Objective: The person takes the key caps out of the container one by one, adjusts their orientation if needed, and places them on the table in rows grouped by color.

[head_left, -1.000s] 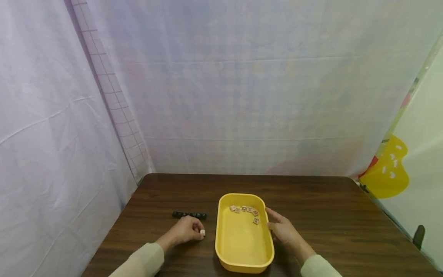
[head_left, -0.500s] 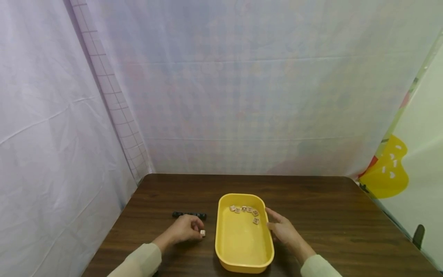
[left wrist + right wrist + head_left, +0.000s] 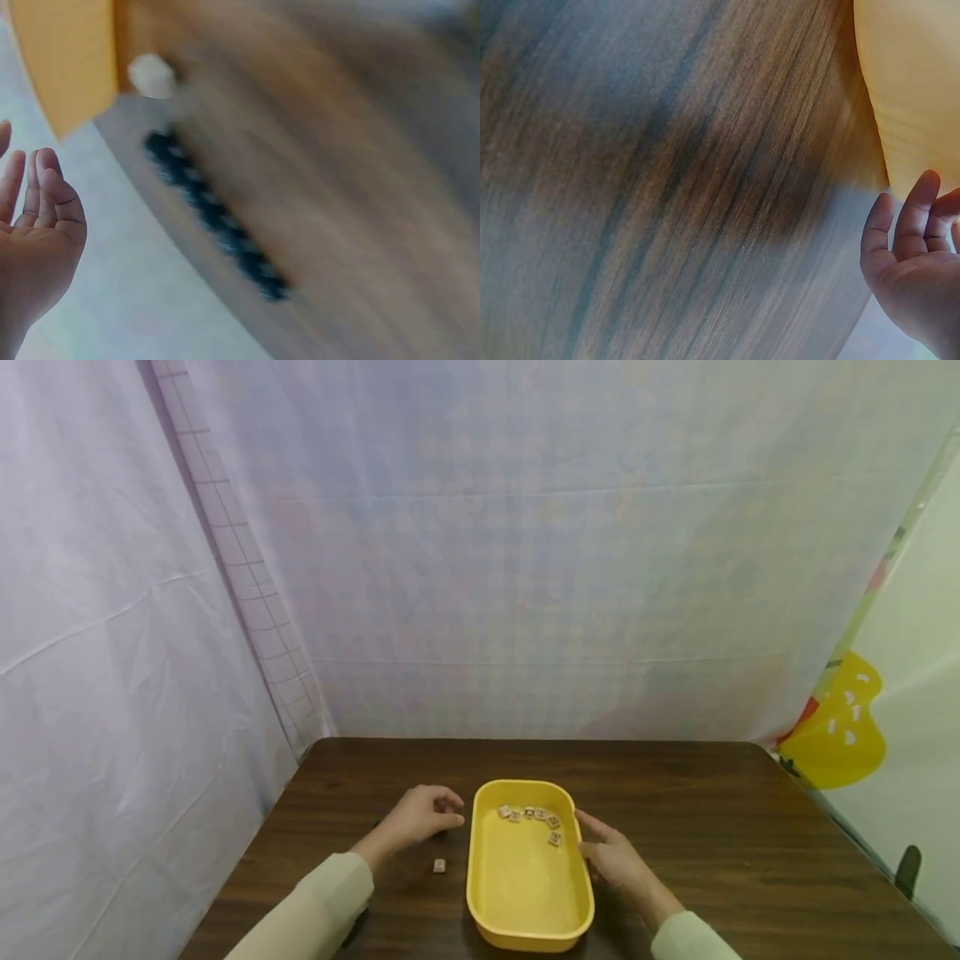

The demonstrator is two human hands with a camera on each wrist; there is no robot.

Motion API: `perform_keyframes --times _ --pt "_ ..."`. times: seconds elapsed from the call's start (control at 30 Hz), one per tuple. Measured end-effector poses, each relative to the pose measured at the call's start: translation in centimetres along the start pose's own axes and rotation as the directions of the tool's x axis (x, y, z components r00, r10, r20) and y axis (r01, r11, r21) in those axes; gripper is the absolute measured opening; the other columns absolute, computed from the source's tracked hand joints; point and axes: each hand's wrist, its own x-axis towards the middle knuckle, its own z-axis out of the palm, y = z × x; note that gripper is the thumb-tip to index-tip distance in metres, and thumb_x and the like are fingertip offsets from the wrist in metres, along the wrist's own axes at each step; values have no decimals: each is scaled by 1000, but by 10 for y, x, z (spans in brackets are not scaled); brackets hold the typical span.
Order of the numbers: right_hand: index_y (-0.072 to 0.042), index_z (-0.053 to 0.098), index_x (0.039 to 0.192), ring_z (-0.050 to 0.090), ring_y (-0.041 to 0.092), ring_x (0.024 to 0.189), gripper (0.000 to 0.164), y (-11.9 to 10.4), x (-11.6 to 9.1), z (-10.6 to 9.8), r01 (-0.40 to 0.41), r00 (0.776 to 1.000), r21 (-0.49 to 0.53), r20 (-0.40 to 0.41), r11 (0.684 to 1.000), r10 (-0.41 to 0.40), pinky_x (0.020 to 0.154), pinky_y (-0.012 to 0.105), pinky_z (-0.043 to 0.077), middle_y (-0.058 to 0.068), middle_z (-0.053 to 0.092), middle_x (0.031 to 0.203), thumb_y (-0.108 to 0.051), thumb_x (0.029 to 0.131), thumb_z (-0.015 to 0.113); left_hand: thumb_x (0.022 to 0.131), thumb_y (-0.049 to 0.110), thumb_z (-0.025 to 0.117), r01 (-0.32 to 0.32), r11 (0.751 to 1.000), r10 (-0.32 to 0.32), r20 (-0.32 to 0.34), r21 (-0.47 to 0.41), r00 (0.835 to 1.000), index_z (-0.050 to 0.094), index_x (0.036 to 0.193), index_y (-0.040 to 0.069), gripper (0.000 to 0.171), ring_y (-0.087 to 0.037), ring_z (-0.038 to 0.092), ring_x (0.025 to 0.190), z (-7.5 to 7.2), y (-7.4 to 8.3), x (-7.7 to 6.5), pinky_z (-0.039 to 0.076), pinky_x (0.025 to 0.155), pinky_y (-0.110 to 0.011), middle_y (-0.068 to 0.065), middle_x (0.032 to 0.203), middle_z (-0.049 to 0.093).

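My left hand (image 3: 422,812) is over the table left of the yellow tray (image 3: 530,939), thumb and forefinger apart with nothing seen between them. Nearer the table's front, a small cream cube with a mark on top (image 3: 439,866) sits on the wood. A row of black, bead-like pieces (image 3: 214,214) lies beyond the cube, mostly covered by the left hand in the head view. My right hand (image 3: 617,860) rests against the tray's right side, its fingers fairly straight along the outer wall. Inside the tray, several cream cubes with dark marks (image 3: 541,814) gather at the far end.
The dark wood-grain table (image 3: 712,827) runs back to a pale curtain (image 3: 525,568). White cloth (image 3: 112,693) hangs at the left. Under the left sleeve, a dark thing (image 3: 356,927) shows partly.
My left hand has let go of the cream cube, which stays on the table, and has moved away from me, now covering the black row. The right hand and tray have stayed put.
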Motion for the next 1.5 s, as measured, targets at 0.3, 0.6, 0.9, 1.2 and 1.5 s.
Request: perform_keyframes --times 0.3,0.6,0.9,1.2,1.5 --pt "-2 40 150 38 11 48 62 1 -1 9 -12 1000 52 21 999 11 47 24 38 0 46 59 1 89 53 91 20 73 -23 1000 22 59 9 998 71 112 10 23 -13 59 78 23 44 30 51 68 -33 3 88 63" --pt "-2 41 149 34 10 45 62 -1 -1 5 7 1000 34 12 999 -7 45 24 34 -1 42 55 1 88 54 90 18 74 -49 999 48 109 4 993 71 113 4 27 -10 61 71 52 74 58 52 65 -25 5 82 64" --pt "0 40 149 34 10 45 61 -1 0 0 18 1000 8 3 1000 -18 45 24 33 -1 41 55 0 90 52 92 18 73 -48 998 50 49 -31 998 73 110 8 21 -13 63 88 71 97 86 53 81 -31 3 98 69" --pt "0 41 149 36 11 47 63 0 -3 0 20 1000 27 5 999 -20 45 23 34 0 45 57 1 87 53 89 15 76 74 997 -73 62 -6 995 75 101 9 14 -15 63 84 100 89 96 54 77 -32 2 96 70" --pt "0 40 149 33 9 45 62 1 -3 0 22 1000 63 10 998 -23 45 22 33 -2 41 56 1 88 53 79 9 82 78 981 -106 150 178 983 77 91 8 13 -12 59 74 111 79 90 50 70 -25 4 84 69"
